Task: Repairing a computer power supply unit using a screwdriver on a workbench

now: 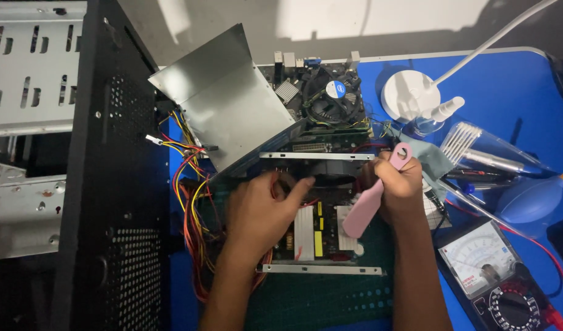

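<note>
Head view: left hand [260, 211] presses down inside the open power box [318, 230] — fingers curled, holding it steady. Right hand [399, 187], fingers shut round a pink brush [370, 199], hangs just above the box — ready to sweep.

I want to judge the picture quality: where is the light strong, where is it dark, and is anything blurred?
Head view: glare on the tilted metal cover and a bright patch on the wall; the black case on the left lies in deep shadow; the right hand and its pink brush look slightly soft; the left hand is dim.
</note>
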